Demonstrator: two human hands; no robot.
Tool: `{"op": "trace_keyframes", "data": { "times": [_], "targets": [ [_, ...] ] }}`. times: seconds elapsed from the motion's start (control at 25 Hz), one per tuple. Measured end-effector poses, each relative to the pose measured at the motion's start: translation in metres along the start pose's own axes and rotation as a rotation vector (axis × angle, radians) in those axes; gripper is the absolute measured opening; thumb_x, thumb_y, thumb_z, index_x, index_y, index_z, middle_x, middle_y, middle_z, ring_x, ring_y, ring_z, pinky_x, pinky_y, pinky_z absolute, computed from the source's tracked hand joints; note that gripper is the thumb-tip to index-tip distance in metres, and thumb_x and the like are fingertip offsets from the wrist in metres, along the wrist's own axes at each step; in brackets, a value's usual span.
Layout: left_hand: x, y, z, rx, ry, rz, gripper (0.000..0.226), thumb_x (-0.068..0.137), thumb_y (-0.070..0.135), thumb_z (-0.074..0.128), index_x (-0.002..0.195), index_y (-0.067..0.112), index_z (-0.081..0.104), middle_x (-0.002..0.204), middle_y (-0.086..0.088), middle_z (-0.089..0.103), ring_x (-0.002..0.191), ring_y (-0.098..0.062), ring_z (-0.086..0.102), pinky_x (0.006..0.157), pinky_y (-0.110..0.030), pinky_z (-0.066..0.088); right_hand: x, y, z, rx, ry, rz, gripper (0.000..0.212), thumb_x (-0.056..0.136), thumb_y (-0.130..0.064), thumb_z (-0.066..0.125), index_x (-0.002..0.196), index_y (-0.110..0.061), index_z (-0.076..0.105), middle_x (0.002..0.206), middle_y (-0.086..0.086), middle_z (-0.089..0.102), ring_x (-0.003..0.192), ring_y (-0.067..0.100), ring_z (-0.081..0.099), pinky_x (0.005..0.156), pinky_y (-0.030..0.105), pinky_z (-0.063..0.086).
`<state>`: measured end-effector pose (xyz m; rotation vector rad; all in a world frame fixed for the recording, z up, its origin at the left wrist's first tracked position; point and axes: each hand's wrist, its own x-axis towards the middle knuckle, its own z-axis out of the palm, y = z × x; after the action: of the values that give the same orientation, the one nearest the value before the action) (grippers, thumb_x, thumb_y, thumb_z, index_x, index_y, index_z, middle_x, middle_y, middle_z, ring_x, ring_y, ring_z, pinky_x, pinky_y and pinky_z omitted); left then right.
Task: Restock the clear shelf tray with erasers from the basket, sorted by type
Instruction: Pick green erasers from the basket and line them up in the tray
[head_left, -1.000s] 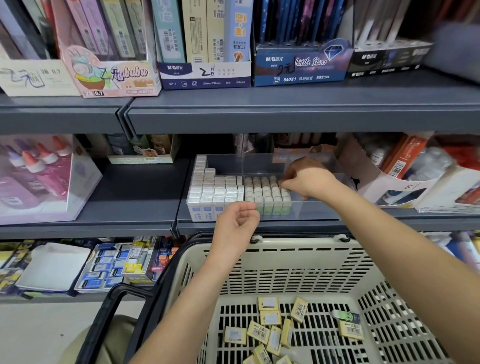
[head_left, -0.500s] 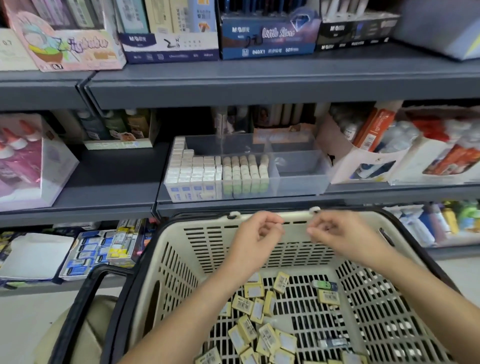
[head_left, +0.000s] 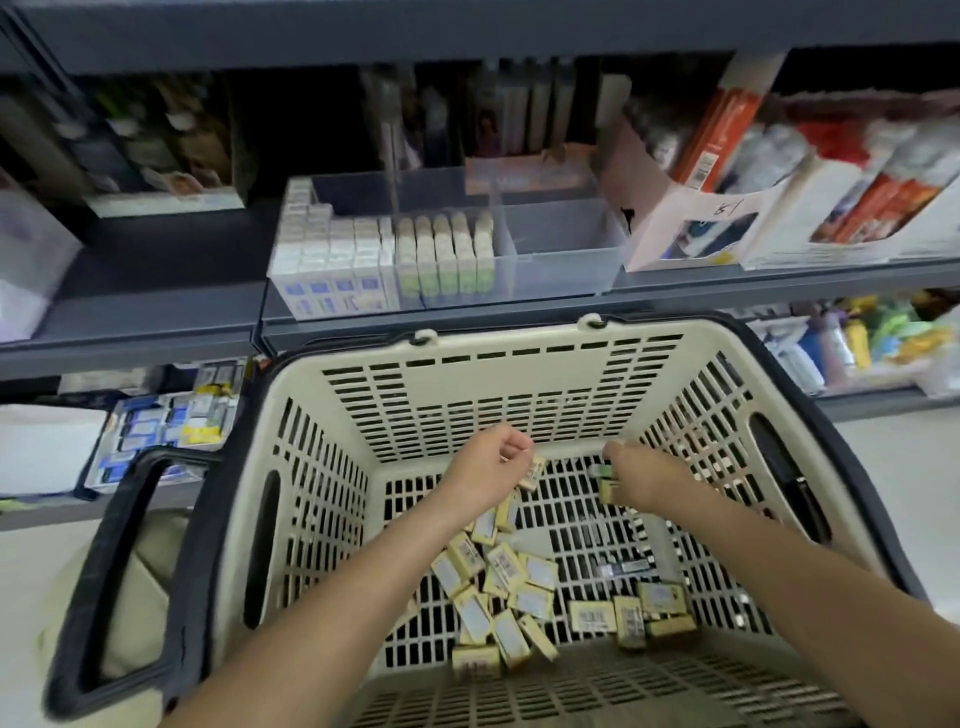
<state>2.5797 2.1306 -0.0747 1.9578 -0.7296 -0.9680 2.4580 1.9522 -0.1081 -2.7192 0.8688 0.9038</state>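
Both hands have gone down since the earlier frame, from level with the far rim of the basket (head_left: 519, 374) to just above its floor at the far wall.

Shelf (head_left: 156, 322): grey metal, carrying the tray and boxed stationery to either side; blurred.

Basket: cream slatted plastic, standing in front of and below the shelf. Its black handle (head_left: 104, 571) is folded down on the left.

Tray (head_left: 566, 244): clear, on the shelf just behind the basket. Its left compartment holds white erasers (head_left: 332, 260) in upright rows. The middle compartment holds green erasers (head_left: 447, 249), also upright. The right compartment shows only bare wall and floor.

Left hand (head_left: 485, 467): fingers curled inward. One yellow eraser (head_left: 532, 473) lies at the fingertips; I cannot tell whether it is pinched or merely beside them.

Right hand (head_left: 649, 478): back toward the camera, fingers pointing left at a green-ended eraser (head_left: 602, 470) with another yellow piece (head_left: 608, 491) just below it. Contact or grasp cannot be told.

Loose yellow erasers (head_left: 504, 566): scattered on the basket floor beneath the forearms, lying at all angles, some overlapping.
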Motion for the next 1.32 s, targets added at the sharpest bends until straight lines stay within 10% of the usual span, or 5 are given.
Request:
{"op": "trace_keyframes", "data": {
  "times": [0.28, 0.6, 0.8, 1.0, 1.32],
  "targets": [
    [-0.005, -0.012, 0.010, 0.026, -0.089, -0.102, 0.009, 0.092, 0.018, 0.053, 0.100, 0.016, 0.058, 0.097, 0.003, 0.059, 0.088, -0.015, 0.059, 0.070, -0.025, 0.047, -0.002, -0.012, 0.018, 0.159, -0.158, -0.069, 0.042, 0.074, -0.044, 0.073, 0.098, -0.016, 0.051, 0.089, -0.003, 0.054, 0.083, 0.015, 0.052, 0.065, 0.027, 0.040],
    [-0.010, -0.023, 0.022, -0.123, -0.100, -0.329, 0.032, 0.092, 0.029, 0.056, 0.117, 0.008, 0.055, 0.092, -0.005, 0.064, 0.074, -0.011, 0.063, 0.068, -0.027, 0.055, -0.015, -0.051, 0.003, 0.858, -0.226, -0.299, 0.019, 0.080, -0.014, 0.072, 0.087, -0.015, 0.055, 0.071, 0.000, 0.058, 0.046, 0.001, 0.055, 0.045, 0.016, 0.043],
    [-0.009, -0.032, 0.012, -0.063, -0.113, -0.285, 0.018, 0.093, 0.017, 0.055, 0.107, 0.007, 0.059, 0.101, -0.013, 0.068, 0.085, -0.021, 0.069, 0.058, -0.023, 0.048, -0.023, -0.018, 0.005, 0.065, -0.282, -0.247, 0.025, 0.076, -0.033, 0.073, 0.089, -0.016, 0.060, 0.093, 0.000, 0.064, 0.080, 0.013, 0.058, 0.068, 0.026, 0.046],
    [-0.008, -0.031, 0.002, -0.152, -0.080, -0.324, 0.022, 0.089, 0.019, 0.062, 0.108, 0.008, 0.060, 0.099, -0.016, 0.067, 0.081, -0.022, 0.067, 0.049, -0.019, 0.043, -0.030, -0.017, 0.020, -0.277, -0.335, -0.284, 0.025, 0.077, -0.034, 0.071, 0.072, -0.017, 0.054, 0.075, -0.005, 0.055, 0.066, 0.010, 0.049, 0.057, 0.026, 0.040],
    [-0.011, 0.016, -0.020, -0.088, -0.088, -0.191, 0.011, 0.098, 0.024, 0.042, 0.098, 0.015, 0.049, 0.090, 0.002, 0.048, 0.086, -0.013, 0.056, 0.067, -0.026, 0.056, -0.042, -0.034, -0.047, 0.626, -0.163, -0.420, 0.006, 0.079, -0.020, 0.072, 0.082, -0.016, 0.068, 0.064, -0.011, 0.067, 0.058, 0.001, 0.061, 0.066, 0.017, 0.051]
  ]
}}
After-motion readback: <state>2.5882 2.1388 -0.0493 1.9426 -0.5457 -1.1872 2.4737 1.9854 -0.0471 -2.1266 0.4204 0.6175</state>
